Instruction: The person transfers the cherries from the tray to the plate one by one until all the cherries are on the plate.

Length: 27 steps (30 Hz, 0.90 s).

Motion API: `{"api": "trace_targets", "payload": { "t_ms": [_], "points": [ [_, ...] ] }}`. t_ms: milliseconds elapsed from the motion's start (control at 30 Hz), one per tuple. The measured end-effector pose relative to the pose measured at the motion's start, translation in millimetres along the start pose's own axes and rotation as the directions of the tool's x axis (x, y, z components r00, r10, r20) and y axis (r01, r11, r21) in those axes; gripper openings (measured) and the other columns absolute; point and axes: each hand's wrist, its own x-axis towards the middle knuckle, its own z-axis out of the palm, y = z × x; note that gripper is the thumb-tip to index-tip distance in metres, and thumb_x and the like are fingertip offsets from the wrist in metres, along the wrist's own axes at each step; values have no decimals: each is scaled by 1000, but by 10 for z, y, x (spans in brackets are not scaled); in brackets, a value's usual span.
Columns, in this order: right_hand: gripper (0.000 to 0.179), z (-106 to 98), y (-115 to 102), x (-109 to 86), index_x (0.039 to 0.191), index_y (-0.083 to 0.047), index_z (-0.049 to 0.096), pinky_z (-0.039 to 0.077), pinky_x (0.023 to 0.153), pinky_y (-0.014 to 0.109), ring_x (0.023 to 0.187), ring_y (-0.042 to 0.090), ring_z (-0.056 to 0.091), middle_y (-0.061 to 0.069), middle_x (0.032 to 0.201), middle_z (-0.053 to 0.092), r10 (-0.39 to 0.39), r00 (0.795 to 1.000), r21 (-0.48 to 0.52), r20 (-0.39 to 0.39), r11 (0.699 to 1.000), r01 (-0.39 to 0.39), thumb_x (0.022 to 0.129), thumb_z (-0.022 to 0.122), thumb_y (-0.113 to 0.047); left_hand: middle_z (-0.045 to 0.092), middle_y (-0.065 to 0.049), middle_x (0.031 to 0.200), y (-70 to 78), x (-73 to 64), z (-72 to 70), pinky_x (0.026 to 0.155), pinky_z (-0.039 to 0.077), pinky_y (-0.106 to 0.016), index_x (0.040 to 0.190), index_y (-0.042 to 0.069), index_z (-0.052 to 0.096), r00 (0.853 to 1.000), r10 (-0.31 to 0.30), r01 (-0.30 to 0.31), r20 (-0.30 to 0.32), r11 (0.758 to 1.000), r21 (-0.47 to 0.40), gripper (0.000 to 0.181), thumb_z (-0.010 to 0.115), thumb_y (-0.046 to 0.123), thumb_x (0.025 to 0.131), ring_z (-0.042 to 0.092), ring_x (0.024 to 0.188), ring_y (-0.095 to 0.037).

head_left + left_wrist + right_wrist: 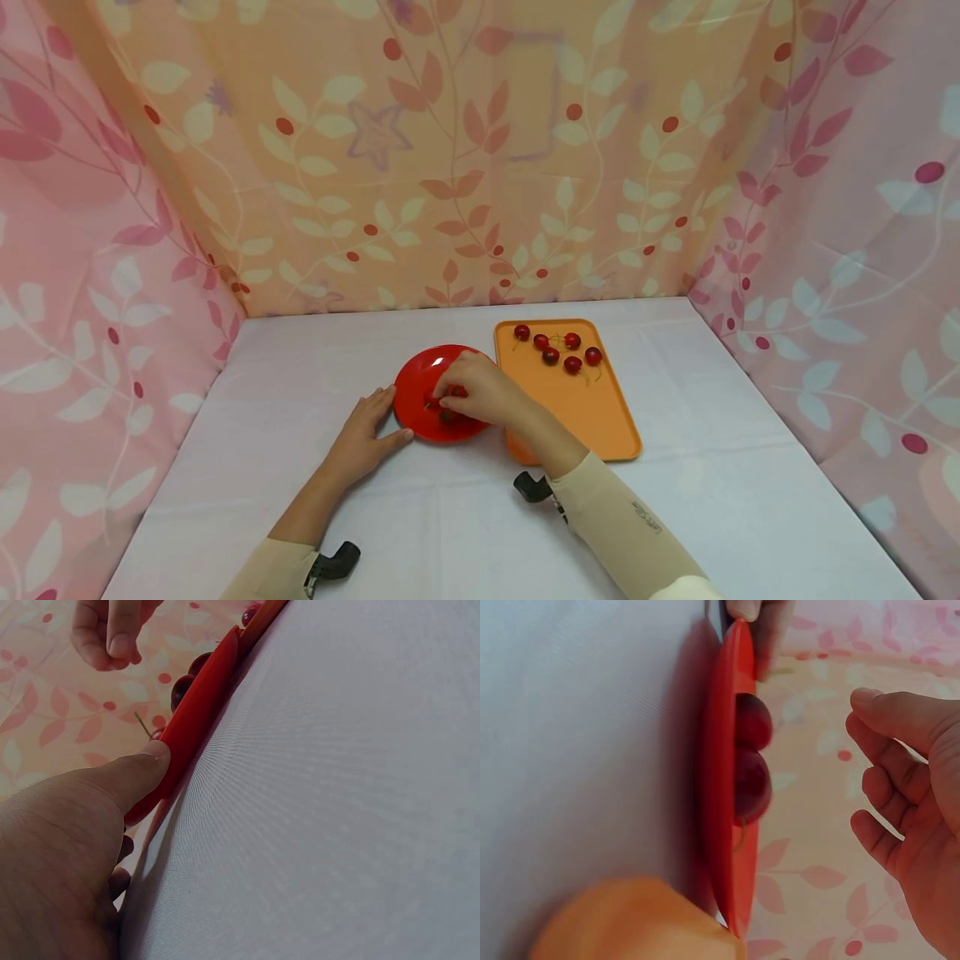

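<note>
R hand (483, 390) hovering empty, plate cherries (447, 416) right under its fingertips

R hand is reaching in over the red plate (413, 385), knuckles up, fingertips pointing down. Fingers are curling loosely, thumb & index sitting narrow; R wrist view isn't showing any fruit btwn them, so it's holding nothing. L wrist view is backing that up: the tips are hanging above the plate, apart from the fruit.

Key relation: plate cherries are lying below the R fingertips, bunched nr the plate's middle. They're roundish, so no real long axis to speak of; a thin stem is sticking out in each wrist view. R hand is the nearer one. Exact count is unclear, since the fingers are partly covering them.

L hand (365, 446) is resting at the rim, to the left of the R fingers. Its thumb is touching the near edge, other fingers are stretching along the left edge; thumb-to-finger gap is wide.

Orange tray (577, 421) is sitting right of the R fingers, just beside the plate, long side running away from the person. R forearm is crossing over its near-left part. Six tray cherries (573, 365) are lying at its far end, i.e. beyond & right of the R fingers. White tablecloth (442, 525) is spreading under everything.
</note>
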Motion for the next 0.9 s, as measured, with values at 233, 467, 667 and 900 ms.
{"api": "trace_targets", "payload": {
  "t_ms": [233,467,667,900],
  "points": [
    [12,-171,8,-143,105,-22,80,51,90,27,102,8,52,-14,99,73,42,999,-25,-31,999,-43,94,77,-26,37,-7,165,-1,1,-9,128,13,-57,161,12,33,1000,-8,8,2,1000,7,90,77,46,90,24,156,-30],
    [11,-311,55,-307,103,-22,79,50,88,28,99,8,50,-14,97,71,81,992,-21,-97,996,-84,92,78,-23,37,-7,165,-20,16,-8,128,13,-56,161,12,34,1000,-5,5,-1,1000,13,90,77,46,90,23,157,-30],
    [11,-448,98,-487,99,-20,78,48,88,34,96,11,53,-12,94,72,61,978,-40,-199,997,-70,89,82,-19,37,-7,165,-24,26,-1,128,13,-56,161,12,34,1000,1,-1,0,1000,10,90,77,46,90,23,157,-29],
    [12,-562,200,-686,97,-22,77,49,91,37,97,13,54,-12,91,71,101,965,-86,-242,988,-125,87,83,-18,37,-8,165,-18,6,9,128,13,-56,161,12,34,1000,-8,8,0,1000,5,91,78,45,89,24,156,-30]
  ]
}}
